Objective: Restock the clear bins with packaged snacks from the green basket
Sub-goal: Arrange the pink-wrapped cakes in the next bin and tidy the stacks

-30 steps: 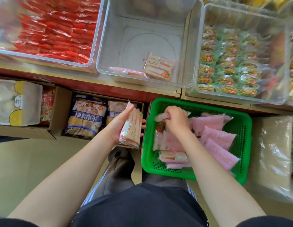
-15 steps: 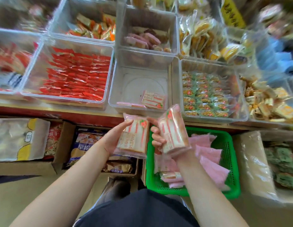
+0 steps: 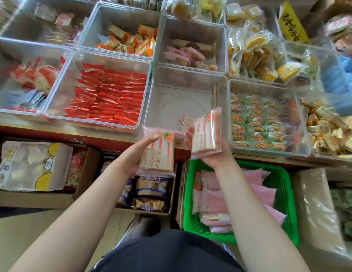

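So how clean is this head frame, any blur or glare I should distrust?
Head view: centre sharp, the pack in the left hand readable; corners smear, especially the far left bins and the yellow sign; wide-angle bending at edges; soft glare on the near-empty bin wall.

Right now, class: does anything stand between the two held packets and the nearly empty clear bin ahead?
Nothing visible does. The left hand and right hand each hold a packet just short of the open-topped bin; only its near wall must be cleared.

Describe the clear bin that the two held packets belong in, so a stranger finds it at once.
Take the front row of bins above the green basket. The nearly empty bin sits between the red-packet bin and the green-packet bin; only it shows a bare floor.
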`<action>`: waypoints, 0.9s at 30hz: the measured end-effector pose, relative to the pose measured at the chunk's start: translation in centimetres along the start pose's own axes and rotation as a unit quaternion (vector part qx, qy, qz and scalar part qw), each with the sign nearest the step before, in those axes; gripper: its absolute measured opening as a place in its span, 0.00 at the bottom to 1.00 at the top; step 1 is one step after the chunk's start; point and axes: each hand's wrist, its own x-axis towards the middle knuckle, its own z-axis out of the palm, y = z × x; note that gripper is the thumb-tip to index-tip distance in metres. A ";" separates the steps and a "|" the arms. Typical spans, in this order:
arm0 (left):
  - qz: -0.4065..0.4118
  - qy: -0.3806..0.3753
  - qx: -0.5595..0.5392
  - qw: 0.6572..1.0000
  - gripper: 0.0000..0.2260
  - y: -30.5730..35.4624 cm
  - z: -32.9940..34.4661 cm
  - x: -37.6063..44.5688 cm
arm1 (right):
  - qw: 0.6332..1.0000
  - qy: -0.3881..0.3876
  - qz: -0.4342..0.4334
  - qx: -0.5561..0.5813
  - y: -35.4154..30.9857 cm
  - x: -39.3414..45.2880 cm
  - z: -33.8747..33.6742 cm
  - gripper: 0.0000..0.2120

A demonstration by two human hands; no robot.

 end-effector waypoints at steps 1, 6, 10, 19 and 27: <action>0.001 0.003 0.007 1.000 0.19 0.4 0.3 0.2 | 1.000 -0.003 -0.007 -0.023 -0.7 0.6 0.0 0.30; 0.029 0.003 0.042 0.999 0.17 2.7 1.3 1.6 | 0.997 -0.001 -0.009 -0.074 -2.7 2.6 -0.9 0.45; 0.167 0.112 0.092 0.975 0.07 5.9 3.0 3.2 | 0.999 -0.020 0.024 -0.034 -3.8 4.0 -0.2 0.42; 0.266 0.213 0.647 0.682 0.13 10.1 5.2 12.9 | 0.994 0.047 -0.018 -0.094 -6.0 5.5 -0.6 0.23; -0.033 0.089 0.772 0.628 0.22 6.3 5.3 15.6 | 0.959 0.079 -0.101 -0.254 -7.6 5.5 -1.5 0.19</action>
